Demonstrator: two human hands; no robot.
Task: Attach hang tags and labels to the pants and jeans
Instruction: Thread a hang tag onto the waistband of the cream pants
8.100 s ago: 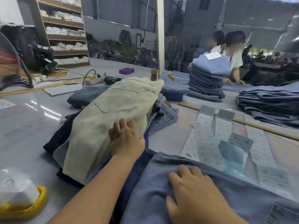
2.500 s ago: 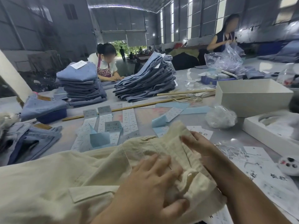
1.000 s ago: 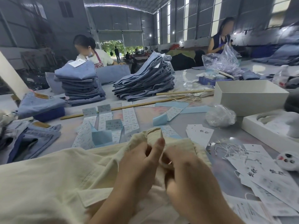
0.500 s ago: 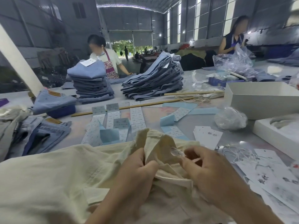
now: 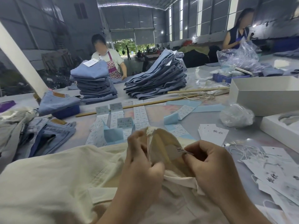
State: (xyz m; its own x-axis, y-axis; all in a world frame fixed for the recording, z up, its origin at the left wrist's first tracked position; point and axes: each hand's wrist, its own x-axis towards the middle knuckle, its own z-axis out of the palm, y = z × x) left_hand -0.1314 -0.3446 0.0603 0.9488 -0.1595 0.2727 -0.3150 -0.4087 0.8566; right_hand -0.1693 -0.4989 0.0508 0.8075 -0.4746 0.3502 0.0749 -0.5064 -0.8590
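Cream pants (image 5: 56, 175) lie across the table in front of me, their waistband pulled up between my hands. My left hand (image 5: 142, 160) grips the raised fold of waistband fabric. My right hand (image 5: 210, 164) pinches a small white sewn-in label (image 5: 179, 150) inside the waistband. White hang tags (image 5: 212, 133) with black script lie to the right, with more of them (image 5: 275, 173) and loose white strings (image 5: 246, 152) nearer the table's right edge. Sheets of small label stickers (image 5: 116, 118) on blue backing lie just beyond the pants.
Loose blue jeans (image 5: 47, 131) lie at the left. Two stacks of folded jeans (image 5: 95, 81) (image 5: 158, 78) stand farther back, behind a long wooden stick (image 5: 145, 103). White boxes (image 5: 265, 94) and a crumpled plastic bag (image 5: 236, 115) sit at the right. Two people work across the table.
My hands have drawn the waistband higher and spread it open. The small label is now pulled out and pinched in my right fingers.
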